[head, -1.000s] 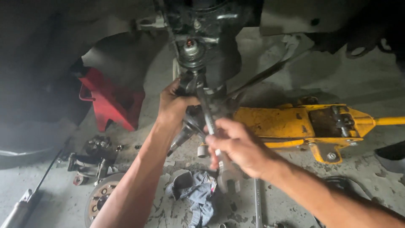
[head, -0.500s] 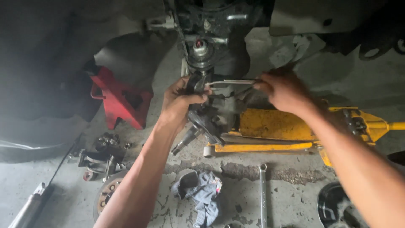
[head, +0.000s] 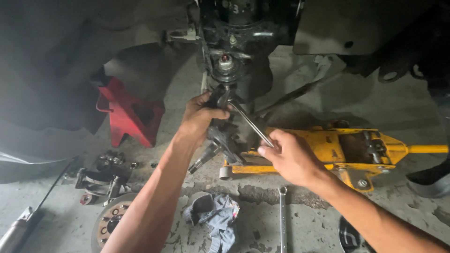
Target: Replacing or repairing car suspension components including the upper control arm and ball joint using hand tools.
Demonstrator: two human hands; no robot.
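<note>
Under a raised vehicle, a dark suspension joint [head: 226,65] with a threaded stud hangs at top centre. My left hand [head: 199,115] grips the dark metal part just below that joint. My right hand [head: 288,154] holds the lower end of a slim steel wrench [head: 248,122]. The wrench slants up to the left, and its head sits at the joint beside my left fingers. Both forearms reach in from the bottom of the view.
A yellow floor jack [head: 347,150] lies right of my hands, a red jack stand [head: 129,115] to the left. On the concrete floor lie a spare wrench [head: 282,218], a grey rag [head: 213,215], a brake disc [head: 110,220], a brake caliper [head: 101,180] and a shock absorber [head: 18,227].
My right hand swung the wrench handle: down low a second ago, up level to the right half a second ago, now lowered again to the lower right. My left hand stayed on the part.
</note>
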